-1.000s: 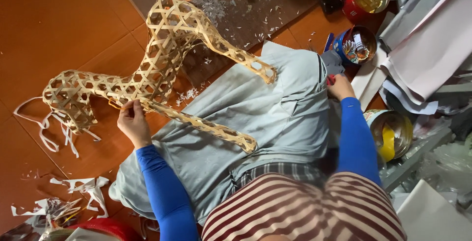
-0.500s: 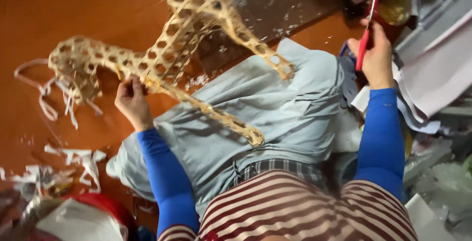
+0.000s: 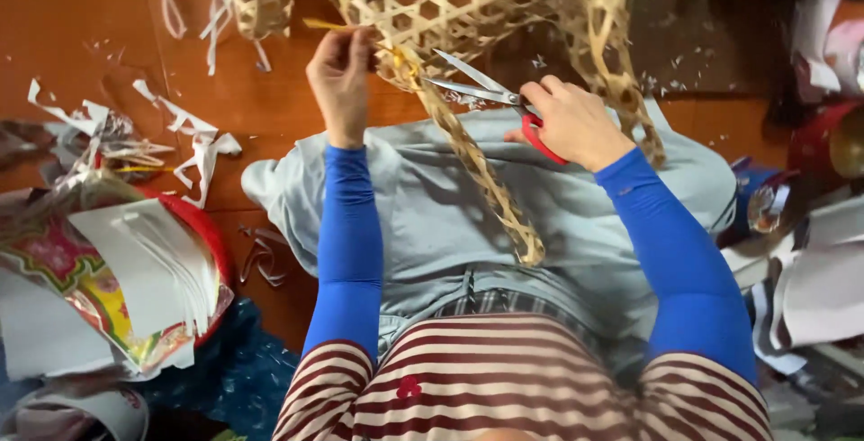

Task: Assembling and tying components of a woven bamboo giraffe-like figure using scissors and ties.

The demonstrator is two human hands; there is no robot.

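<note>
A woven bamboo lattice frame (image 3: 468, 9) with hexagonal holes stretches across the top of the head view, one leg (image 3: 490, 184) of it running down over my lap. My left hand (image 3: 340, 76) pinches a thin bamboo strip (image 3: 324, 25) sticking out of the frame. My right hand (image 3: 571, 121) grips red-handled scissors (image 3: 486, 90), whose open blades point left toward that strip near my left hand. A grey cloth (image 3: 423, 216) covers my lap under the frame.
White paper scraps (image 3: 193, 139) litter the orange floor at left. A red bowl (image 3: 202, 234) holding white sheets and patterned paper sits at lower left. Paper sheets and containers (image 3: 810, 261) crowd the right edge.
My right hand picked up the red-handled scissors from the right side and brought them to the frame. My left hand moved up to pinch a strip. The view shifted closer.
</note>
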